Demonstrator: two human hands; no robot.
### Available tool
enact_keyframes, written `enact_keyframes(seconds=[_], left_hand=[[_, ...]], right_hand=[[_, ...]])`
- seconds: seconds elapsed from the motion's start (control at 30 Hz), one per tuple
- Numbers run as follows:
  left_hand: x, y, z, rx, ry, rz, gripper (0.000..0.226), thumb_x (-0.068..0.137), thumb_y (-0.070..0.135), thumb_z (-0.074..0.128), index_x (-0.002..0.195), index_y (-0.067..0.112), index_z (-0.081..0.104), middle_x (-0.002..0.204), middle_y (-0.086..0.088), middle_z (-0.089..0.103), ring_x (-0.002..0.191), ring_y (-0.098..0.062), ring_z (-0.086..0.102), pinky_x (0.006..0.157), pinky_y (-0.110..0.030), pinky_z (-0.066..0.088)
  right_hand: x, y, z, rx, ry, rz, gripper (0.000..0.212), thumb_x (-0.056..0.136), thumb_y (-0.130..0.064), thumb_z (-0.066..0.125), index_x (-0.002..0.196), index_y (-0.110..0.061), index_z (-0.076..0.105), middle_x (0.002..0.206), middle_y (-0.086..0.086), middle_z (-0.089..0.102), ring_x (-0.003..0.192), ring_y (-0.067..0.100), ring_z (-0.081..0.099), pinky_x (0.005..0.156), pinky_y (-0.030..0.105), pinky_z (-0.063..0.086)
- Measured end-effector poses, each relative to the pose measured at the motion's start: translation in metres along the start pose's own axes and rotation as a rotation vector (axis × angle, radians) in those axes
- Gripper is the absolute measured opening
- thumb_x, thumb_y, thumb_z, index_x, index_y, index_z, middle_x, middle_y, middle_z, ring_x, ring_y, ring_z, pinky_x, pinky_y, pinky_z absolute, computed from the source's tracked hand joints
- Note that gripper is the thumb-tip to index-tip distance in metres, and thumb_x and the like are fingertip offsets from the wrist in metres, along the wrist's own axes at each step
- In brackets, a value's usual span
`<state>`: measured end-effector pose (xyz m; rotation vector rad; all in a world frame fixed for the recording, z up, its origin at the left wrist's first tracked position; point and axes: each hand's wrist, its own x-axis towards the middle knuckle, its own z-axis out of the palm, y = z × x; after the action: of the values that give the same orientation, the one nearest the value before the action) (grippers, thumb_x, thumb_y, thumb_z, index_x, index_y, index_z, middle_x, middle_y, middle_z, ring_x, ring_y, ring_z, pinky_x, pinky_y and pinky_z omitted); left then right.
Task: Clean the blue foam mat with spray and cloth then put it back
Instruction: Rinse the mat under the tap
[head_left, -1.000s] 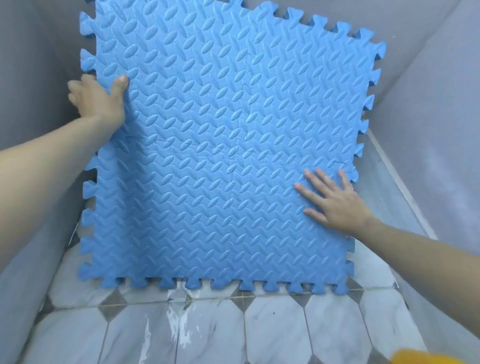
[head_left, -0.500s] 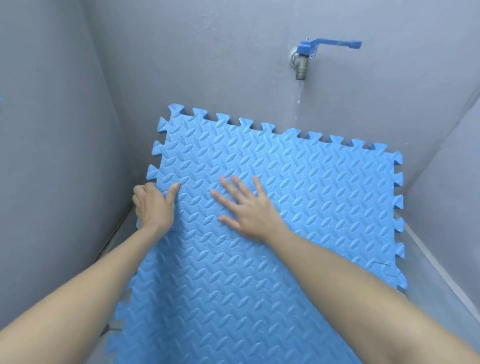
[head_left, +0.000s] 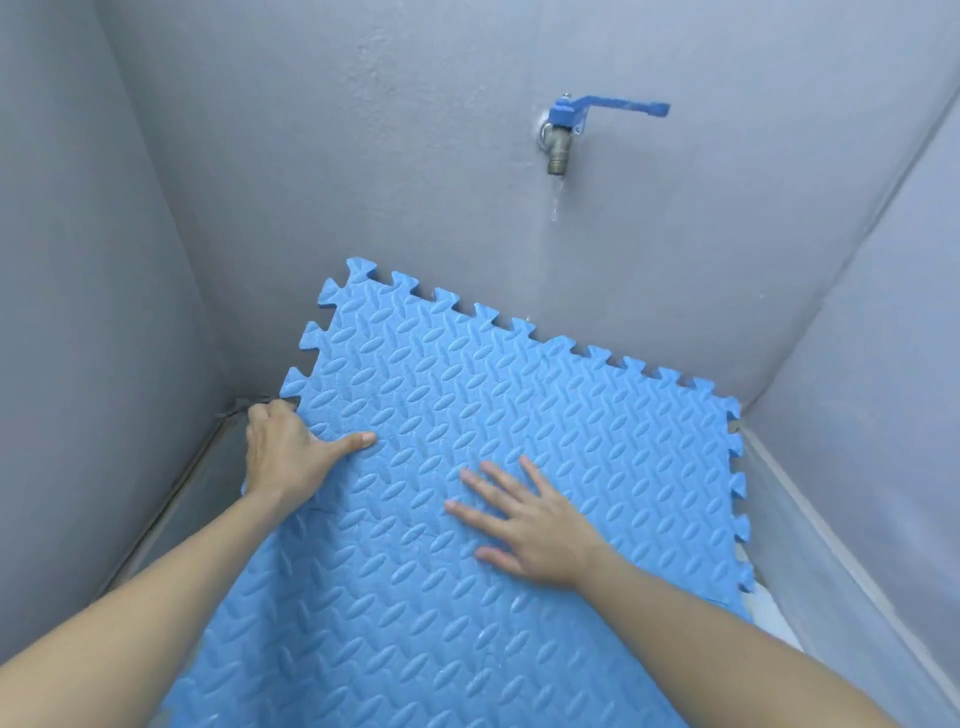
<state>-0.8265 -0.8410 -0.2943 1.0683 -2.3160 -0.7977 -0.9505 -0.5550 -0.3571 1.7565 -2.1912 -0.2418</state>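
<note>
Left hand (head_left: 283, 452) grips the embossed, jigsaw-edged foam mat (head_left: 519, 441); right hand (head_left: 530, 525) presses it, fingers spread.

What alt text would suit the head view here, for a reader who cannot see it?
A person lays a blue foam mat in a grey-walled corner: the left hand grips its left edge, the right hand presses flat on top. A blue-handled tap sits on the wall above.
</note>
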Motion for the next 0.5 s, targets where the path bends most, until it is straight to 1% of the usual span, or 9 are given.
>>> enact_keyframes(seconds=[0.07, 0.1, 0.13, 0.17, 0.23, 0.3, 0.33, 0.4, 0.5], left_hand=[[0.002, -0.001, 0.001, -0.008, 0.01, 0.006, 0.103, 0.032, 0.082, 0.073, 0.093, 0.001, 0.052, 0.103, -0.015, 0.05, 0.108, -0.029, 0.045, 0.083, -0.046, 0.049], [0.001, -0.001, 0.002, -0.016, 0.015, 0.005, 0.1, 0.035, 0.077, 0.077, 0.095, 0.001, 0.051, 0.104, -0.016, 0.05, 0.11, -0.03, 0.044, 0.085, -0.045, 0.047], [0.001, -0.001, 0.003, -0.022, 0.021, 0.006, 0.098, 0.038, 0.072, 0.08, 0.098, 0.001, 0.051, 0.106, -0.016, 0.05, 0.113, -0.03, 0.043, 0.087, -0.044, 0.045], [0.001, -0.001, 0.005, -0.026, 0.024, 0.009, 0.097, 0.039, 0.071, 0.08, 0.1, 0.002, 0.05, 0.108, -0.016, 0.05, 0.115, -0.029, 0.041, 0.09, -0.044, 0.044], [0.003, -0.003, 0.007, -0.04, 0.019, 0.01, 0.1, 0.037, 0.075, 0.077, 0.103, 0.004, 0.051, 0.108, -0.014, 0.05, 0.118, -0.027, 0.039, 0.092, -0.044, 0.043], [0.006, -0.007, 0.009, -0.044, 0.01, 0.004, 0.103, 0.033, 0.08, 0.072, 0.101, 0.006, 0.053, 0.106, -0.012, 0.051, 0.116, -0.026, 0.039, 0.089, -0.044, 0.045], [0.007, -0.009, 0.009, -0.043, 0.007, 0.003, 0.103, 0.031, 0.082, 0.07, 0.099, 0.007, 0.054, 0.104, -0.011, 0.051, 0.115, -0.026, 0.04, 0.087, -0.045, 0.046], [0.007, -0.007, 0.007, -0.054, 0.017, 0.015, 0.098, 0.03, 0.083, 0.07, 0.092, 0.009, 0.054, 0.099, -0.009, 0.052, 0.11, -0.026, 0.042, 0.082, -0.044, 0.047], [0.001, 0.0, 0.003, -0.068, 0.05, 0.067, 0.082, 0.037, 0.07, 0.081, 0.082, 0.008, 0.05, 0.091, -0.008, 0.051, 0.106, -0.026, 0.043, 0.082, -0.041, 0.045]], right_hand=[[-0.016, 0.054, -0.012, 0.13, 0.003, 0.535, 0.066, 0.097, -0.062, 0.02, 0.156, -0.033, 0.009, 0.164, -0.001, 0.002, 0.152, 0.027, 0.01, 0.12, 0.055, 0.014], [-0.018, 0.079, -0.028, 0.232, 0.036, 0.785, 0.069, 0.098, -0.059, 0.025, 0.156, -0.027, 0.004, 0.165, -0.001, -0.004, 0.152, 0.028, 0.001, 0.121, 0.053, 0.007], [-0.014, 0.099, -0.049, 0.336, 0.136, 0.959, 0.072, 0.1, -0.051, 0.033, 0.157, -0.02, 0.002, 0.165, 0.002, -0.005, 0.152, 0.03, -0.003, 0.122, 0.053, 0.006], [-0.005, 0.116, -0.072, 0.39, 0.292, 1.037, 0.073, 0.1, -0.041, 0.04, 0.156, -0.013, 0.002, 0.165, 0.005, -0.004, 0.152, 0.03, -0.004, 0.122, 0.052, 0.007], [0.024, 0.137, -0.124, 0.308, 0.558, 0.979, 0.075, 0.096, -0.021, 0.047, 0.155, -0.006, 0.003, 0.165, 0.008, 0.0, 0.152, 0.03, -0.002, 0.123, 0.049, 0.006], [0.054, 0.146, -0.175, 0.129, 0.7, 0.855, 0.084, 0.083, -0.003, 0.045, 0.155, -0.006, 0.003, 0.165, 0.009, 0.001, 0.152, 0.029, -0.001, 0.122, 0.043, 0.0], [0.067, 0.148, -0.197, 0.058, 0.732, 0.807, 0.089, 0.076, 0.001, 0.042, 0.155, -0.007, 0.004, 0.165, 0.009, 0.002, 0.152, 0.029, 0.0, 0.121, 0.042, -0.001], [0.086, 0.152, -0.224, -0.045, 0.714, 0.758, 0.093, 0.07, 0.006, 0.038, 0.155, -0.006, 0.004, 0.165, 0.009, 0.002, 0.152, 0.028, 0.0, 0.121, 0.044, -0.001], [0.098, 0.161, -0.229, -0.139, 0.575, 0.777, 0.091, 0.075, 0.005, 0.04, 0.155, -0.007, -0.001, 0.165, 0.007, -0.004, 0.152, 0.025, -0.005, 0.121, 0.047, 0.0]])
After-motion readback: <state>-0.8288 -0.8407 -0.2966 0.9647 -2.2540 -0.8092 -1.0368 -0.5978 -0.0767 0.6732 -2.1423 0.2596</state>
